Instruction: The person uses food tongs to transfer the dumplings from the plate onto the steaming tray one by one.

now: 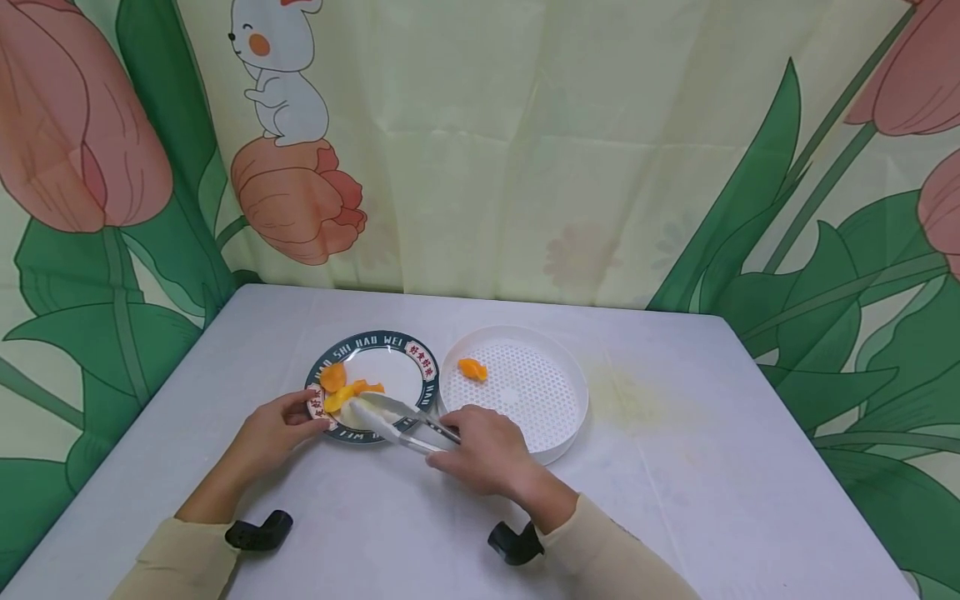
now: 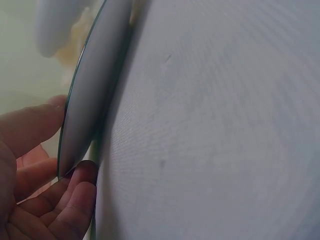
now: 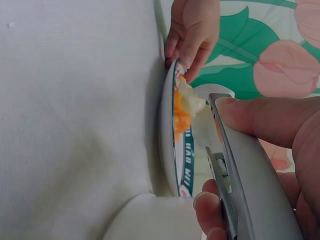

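Observation:
A round white plate [image 1: 390,367] with a dark lettered rim lies on the table. My left hand [image 1: 279,431] pinches its left rim, thumb above and fingers beneath. On the plate's left side are an orange piece [image 1: 332,377] and yellow-orange pieces [image 1: 345,394], perhaps dried fruit. My right hand [image 1: 483,450] grips metal tongs [image 1: 380,425] with white tips, which reach over the plate. At those tips in the right wrist view is a pale yellowish piece [image 3: 190,100]; whether it is clamped I cannot tell. One orange piece [image 1: 472,369] rests in the round white perforated tray [image 1: 580,392].
The tray stands right beside the plate, under my right hand's side. A white cloth [image 1: 675,500] covers the table, with a faint yellowish stain to the tray's right. Behind hangs a curtain [image 1: 480,167] printed with tulips and a rabbit.

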`<state>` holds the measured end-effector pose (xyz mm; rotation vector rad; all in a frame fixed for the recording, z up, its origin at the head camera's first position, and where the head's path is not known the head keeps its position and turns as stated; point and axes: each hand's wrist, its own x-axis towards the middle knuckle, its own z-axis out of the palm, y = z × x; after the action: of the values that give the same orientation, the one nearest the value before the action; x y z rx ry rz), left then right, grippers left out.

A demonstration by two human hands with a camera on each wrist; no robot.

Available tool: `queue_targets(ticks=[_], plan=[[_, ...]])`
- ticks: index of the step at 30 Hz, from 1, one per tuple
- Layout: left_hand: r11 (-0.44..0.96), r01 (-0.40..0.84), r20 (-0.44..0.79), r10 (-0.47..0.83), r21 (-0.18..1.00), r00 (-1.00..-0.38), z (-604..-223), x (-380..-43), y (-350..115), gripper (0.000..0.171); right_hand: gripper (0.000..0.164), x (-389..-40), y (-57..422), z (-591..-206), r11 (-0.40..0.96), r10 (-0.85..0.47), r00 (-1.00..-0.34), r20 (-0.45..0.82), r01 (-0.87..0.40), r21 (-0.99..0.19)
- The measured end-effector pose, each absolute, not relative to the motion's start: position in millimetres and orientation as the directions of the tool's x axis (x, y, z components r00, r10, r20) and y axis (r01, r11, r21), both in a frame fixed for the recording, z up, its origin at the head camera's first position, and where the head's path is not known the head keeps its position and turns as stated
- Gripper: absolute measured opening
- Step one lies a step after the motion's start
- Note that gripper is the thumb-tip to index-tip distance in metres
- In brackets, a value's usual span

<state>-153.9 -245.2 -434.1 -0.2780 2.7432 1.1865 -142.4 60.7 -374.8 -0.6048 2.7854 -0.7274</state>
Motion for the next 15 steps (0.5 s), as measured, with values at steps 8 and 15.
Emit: queue_targets(ticks=[8,15], plan=[[0.671,-0.239,-0.216,-0.120,0.702,-0.969,-432.1,-153.9,-244.7,0.078,0.047,-144.6,74.0,-368.6,0.774,-0.395,-0.917,-0.051,-0.302,-0.557],[0.669,-0.246,-0.225,-0.119,0.702,-0.967,-433.1,-154.3,-244.9,0.079,0.048,-153.0,87.8,-365.0,0.774,-0.346,-0.938,-0.007,-0.281,-0.568]])
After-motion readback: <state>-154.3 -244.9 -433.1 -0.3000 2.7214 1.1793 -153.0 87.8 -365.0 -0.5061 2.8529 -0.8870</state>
